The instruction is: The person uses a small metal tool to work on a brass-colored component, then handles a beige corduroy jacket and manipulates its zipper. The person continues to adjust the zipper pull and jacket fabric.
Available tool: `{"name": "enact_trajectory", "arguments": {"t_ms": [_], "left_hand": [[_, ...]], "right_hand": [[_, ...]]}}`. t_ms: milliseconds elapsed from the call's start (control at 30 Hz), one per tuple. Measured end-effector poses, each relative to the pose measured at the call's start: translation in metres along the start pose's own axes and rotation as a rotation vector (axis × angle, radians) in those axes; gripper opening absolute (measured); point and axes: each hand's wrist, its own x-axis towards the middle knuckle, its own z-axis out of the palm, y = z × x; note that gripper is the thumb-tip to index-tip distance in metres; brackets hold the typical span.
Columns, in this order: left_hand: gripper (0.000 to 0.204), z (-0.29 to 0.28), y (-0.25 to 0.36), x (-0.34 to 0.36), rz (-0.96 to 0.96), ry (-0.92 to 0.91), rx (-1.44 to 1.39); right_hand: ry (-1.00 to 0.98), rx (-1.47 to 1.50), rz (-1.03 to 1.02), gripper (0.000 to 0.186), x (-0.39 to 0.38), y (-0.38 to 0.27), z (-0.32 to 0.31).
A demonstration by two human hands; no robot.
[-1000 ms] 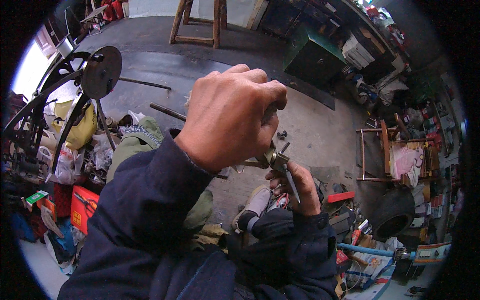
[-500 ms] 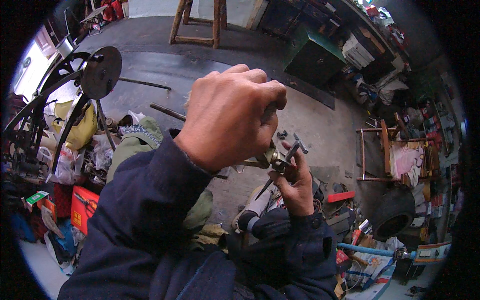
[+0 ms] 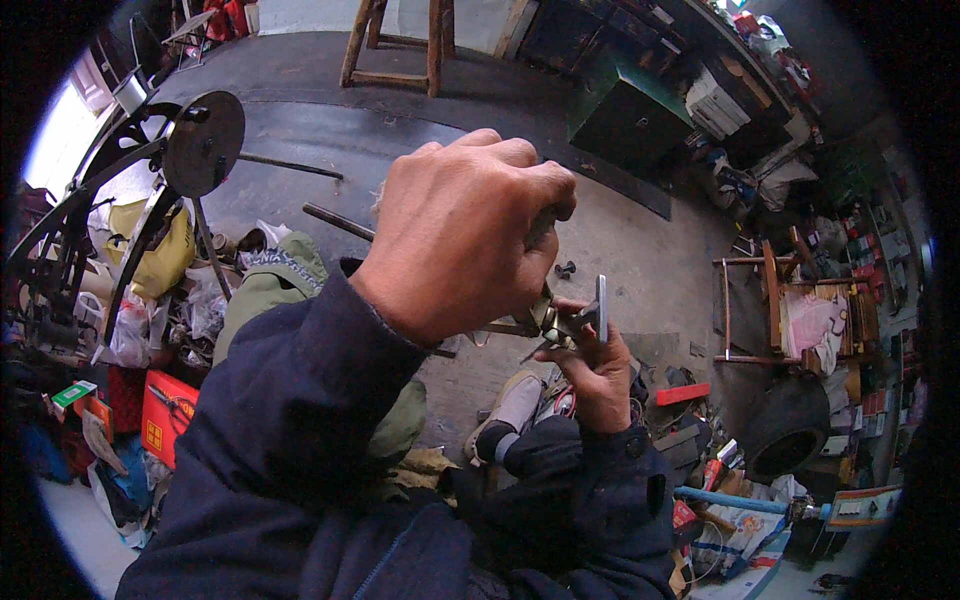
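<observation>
A grey T-shaped metal tool (image 3: 602, 308) sits just right of centre, held in our right hand (image 3: 600, 385). Our left hand (image 3: 465, 235), at 10 o'clock from it, is curled into a fist; we cannot tell what it grips. Open space lies at 1 o'clock, edged by a green box (image 3: 630, 115) at 12 and a tyre (image 3: 787, 425) at 4. The floor (image 3: 640, 240) is grey and worn. The tool's flat bar runs 12 to 6; its thin end points toward 8.
</observation>
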Motion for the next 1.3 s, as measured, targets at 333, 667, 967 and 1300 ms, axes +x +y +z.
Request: {"name": "enact_trajectory", "arguments": {"t_ms": [333,667,967,1300], "left_hand": [[0.021,0.0,0.001,0.0,0.003,0.0,0.002],[0.019,0.002,0.001,-0.002,-0.004,-0.003,-0.036],[0.019,0.002,0.0,-0.001,0.003,0.018,-0.014],[0.021,0.002,-0.001,0.001,0.006,0.021,-0.003]], "right_hand": [[-0.08,0.248,0.11,0.075,0.003,-0.018,-0.01],[-0.152,0.097,-0.14,0.055,0.009,-0.014,-0.004],[0.021,-0.048,-0.142,0.056,0.005,-0.018,0.0],[-0.168,-0.167,-0.185,0.062,0.003,-0.031,0.0]]}}
